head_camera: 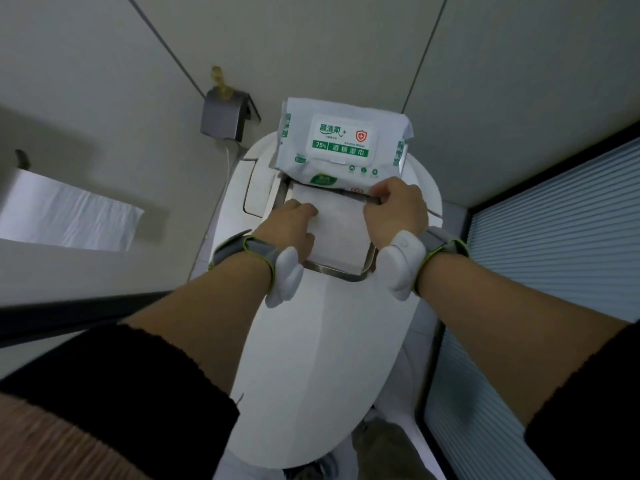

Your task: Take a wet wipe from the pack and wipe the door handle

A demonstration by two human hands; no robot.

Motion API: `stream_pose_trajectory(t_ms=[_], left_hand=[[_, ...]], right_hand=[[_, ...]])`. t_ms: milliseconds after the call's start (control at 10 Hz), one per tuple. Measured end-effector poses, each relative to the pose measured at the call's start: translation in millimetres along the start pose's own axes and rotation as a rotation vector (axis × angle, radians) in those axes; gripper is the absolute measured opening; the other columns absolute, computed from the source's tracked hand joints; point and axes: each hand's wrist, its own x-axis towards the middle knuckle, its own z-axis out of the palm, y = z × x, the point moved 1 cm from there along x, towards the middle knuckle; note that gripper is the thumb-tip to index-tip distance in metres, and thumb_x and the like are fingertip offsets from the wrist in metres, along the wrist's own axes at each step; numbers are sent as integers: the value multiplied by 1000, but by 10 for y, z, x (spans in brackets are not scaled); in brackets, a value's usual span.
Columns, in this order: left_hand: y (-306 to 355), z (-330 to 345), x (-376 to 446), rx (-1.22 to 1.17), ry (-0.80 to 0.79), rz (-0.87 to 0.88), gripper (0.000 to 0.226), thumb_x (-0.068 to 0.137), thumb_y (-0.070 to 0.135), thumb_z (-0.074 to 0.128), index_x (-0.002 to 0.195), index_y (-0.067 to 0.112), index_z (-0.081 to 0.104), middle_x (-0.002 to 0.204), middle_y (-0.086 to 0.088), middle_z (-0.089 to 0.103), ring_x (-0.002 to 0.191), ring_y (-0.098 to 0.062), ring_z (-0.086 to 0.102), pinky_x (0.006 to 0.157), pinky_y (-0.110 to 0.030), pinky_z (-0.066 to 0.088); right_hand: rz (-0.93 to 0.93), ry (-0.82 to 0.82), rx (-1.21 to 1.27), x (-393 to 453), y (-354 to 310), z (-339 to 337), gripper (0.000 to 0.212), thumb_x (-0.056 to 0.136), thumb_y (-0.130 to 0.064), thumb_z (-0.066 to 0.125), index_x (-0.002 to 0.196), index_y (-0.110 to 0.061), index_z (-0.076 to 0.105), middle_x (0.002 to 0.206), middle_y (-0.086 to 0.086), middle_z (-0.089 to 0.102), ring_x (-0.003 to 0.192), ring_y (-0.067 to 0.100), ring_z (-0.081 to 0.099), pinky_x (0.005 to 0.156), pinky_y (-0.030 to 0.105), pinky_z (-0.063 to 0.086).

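A white wet wipe (341,230) lies flat in a shallow metal tray (341,274) on the closed toilet lid. My left hand (294,221) rests on the wipe's left edge with its fingers curled down onto it. My right hand (394,211) pinches the wipe's far right corner, right at the tray's rim; whether it also grips the rim I cannot tell. The white and green wet wipe pack (343,142) lies just behind the tray with its flap shut. No door handle is in view.
The white toilet lid (322,358) fills the middle. A grey wall box (225,116) hangs at the back left, and a white paper sheet (65,211) hangs on the left. A dark-framed ribbed glass panel (554,254) stands close on the right.
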Motion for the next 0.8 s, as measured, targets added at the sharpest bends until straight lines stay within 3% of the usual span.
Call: stream_pose_trajectory(t_ms=[200,300,400,600,800], left_hand=[[-9,53,11,66,5,16,45,93,16,49,138,15,43,141,-12,38,126,-34,39,106,-40,37],[-50,37,13,87,52,26,43,93,14,46,135,17,46,139,-10,42,127,-32,40,105,-42,40],[-60,58,-49,95,0,22,43,93,13,46,136,17,46,142,-8,41,128,-31,40,106,-42,39],[-57,-88,-239,-4,137,-10,39,94,15,47,132,16,49,137,-10,46,123,-31,46,98,-36,42],[-176,-368,-552,-69,153,-73,37,95,20,47,131,14,48,133,-11,53,119,-29,51,94,-31,41]], right_hand=[[43,-267,-111,-63,68,97,31,85,-17,52,115,-21,61,125,2,62,114,25,56,82,21,36],[5,-159,-74,-120,18,101,30,86,-16,50,112,-22,63,122,0,64,114,24,56,79,20,33],[1,-201,-115,-166,3,89,30,87,-16,49,113,-21,62,124,1,63,114,24,56,79,21,34],[-22,-139,-113,-352,-181,-4,32,89,-12,46,116,-18,62,129,3,61,121,27,52,96,29,41],[-48,-204,-115,-677,-486,-41,30,92,-11,44,115,-14,63,126,9,62,116,30,55,95,31,44]])
